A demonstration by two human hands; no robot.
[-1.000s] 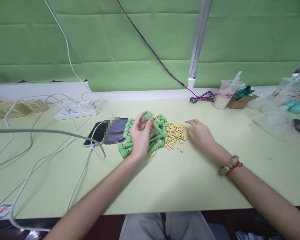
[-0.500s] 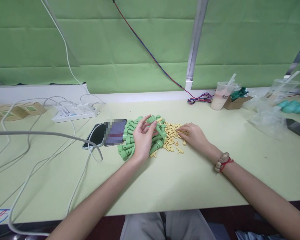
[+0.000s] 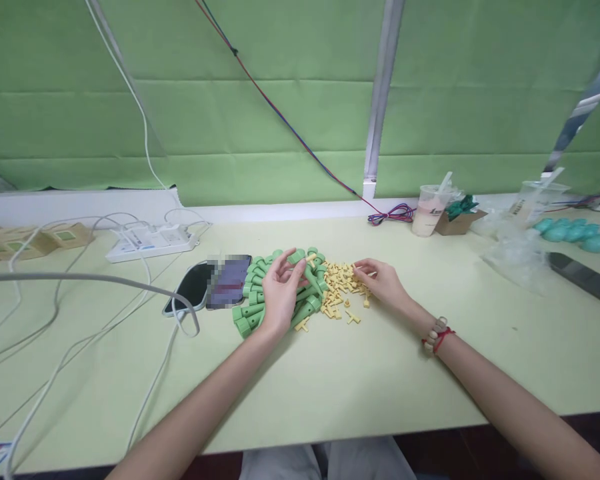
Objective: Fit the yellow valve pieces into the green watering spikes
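My left hand point(image 3: 280, 297) is closed on a green plastic tube point(image 3: 314, 279) with a wide end, tilted over a heap of similar green tubes point(image 3: 253, 312). A yellow T-shaped piece point(image 3: 311, 260) shows at the upper part of the held tube, beside my thumb. Small yellow plastic pieces point(image 3: 336, 287) lie in a loose pile right of the green heap. My right hand point(image 3: 383, 283) is at the right edge of that pile, thumb and fingertips pinched together. Whatever is between them is too small to make out.
Two phones point(image 3: 229, 281) lie left of the green tubes, near white cables and a power strip point(image 3: 153, 243). Toward the back right stand a drink cup point(image 3: 427, 215), a small cardboard box point(image 3: 460, 223) and plastic bags point(image 3: 513, 257). Another phone point(image 3: 585, 277) lies far right.
My view has tilted up slightly, so everything sits lower in the picture. The right hand's fingers have lifted a little at the yellow pile. The left hand keeps its hold on the green tube.
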